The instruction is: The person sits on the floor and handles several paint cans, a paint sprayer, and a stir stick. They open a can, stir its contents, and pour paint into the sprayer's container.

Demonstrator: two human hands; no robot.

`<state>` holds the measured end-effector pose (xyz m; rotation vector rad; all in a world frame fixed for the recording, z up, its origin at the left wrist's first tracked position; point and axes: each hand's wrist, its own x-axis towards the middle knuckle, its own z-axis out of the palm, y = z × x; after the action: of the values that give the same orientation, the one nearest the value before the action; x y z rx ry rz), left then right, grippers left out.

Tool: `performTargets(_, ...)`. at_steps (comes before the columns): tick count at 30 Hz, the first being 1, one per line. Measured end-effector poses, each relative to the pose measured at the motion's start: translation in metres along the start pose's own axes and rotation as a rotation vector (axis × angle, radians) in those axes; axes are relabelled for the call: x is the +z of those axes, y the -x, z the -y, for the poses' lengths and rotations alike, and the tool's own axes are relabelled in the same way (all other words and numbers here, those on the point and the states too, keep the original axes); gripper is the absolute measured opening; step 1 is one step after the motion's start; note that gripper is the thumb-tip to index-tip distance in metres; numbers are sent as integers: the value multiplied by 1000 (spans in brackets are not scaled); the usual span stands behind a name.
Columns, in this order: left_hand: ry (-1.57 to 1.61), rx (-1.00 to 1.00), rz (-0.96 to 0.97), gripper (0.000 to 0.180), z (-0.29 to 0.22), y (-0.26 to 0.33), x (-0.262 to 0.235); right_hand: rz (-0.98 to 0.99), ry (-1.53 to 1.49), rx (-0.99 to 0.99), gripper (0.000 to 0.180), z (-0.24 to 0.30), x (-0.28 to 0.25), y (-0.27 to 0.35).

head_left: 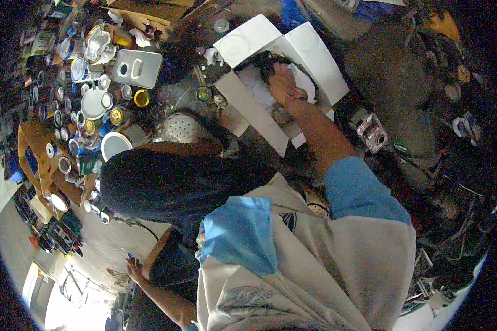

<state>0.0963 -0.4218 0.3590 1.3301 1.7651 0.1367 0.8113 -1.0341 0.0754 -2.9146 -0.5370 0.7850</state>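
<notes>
My right hand [284,84] reaches down into an open white cardboard box [252,112] with its flaps spread. It lies over a dark thing [265,62] whose kind I cannot make out, and its fingertips are lost against it. Crumpled white material [254,84] fills the left part of the box, and a curved white piece [305,83] sits right of the hand. Far off at lower left, my left hand [135,268] is raised with its fingers apart. A tiny blue spot shows by its fingertips; I cannot tell what it is.
Many cans and tins stand at left, with a silver rectangular can [151,66] and a large white-lidded tin [116,147] among them. A perforated clog [180,127] is on my foot. Right of the box lies a metal fixture [371,134]; dark clutter and cables spread beyond.
</notes>
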Motion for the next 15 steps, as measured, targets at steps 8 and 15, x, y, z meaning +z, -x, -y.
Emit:
performTargets(8, 75, -155, -36, 50, -8, -2, -2, -368, -287, 55, 69, 5, 6, -7)
performTargets(15, -57, 109, -27, 62, 14, -12, -5, -41, -44, -65, 57, 33, 6, -15)
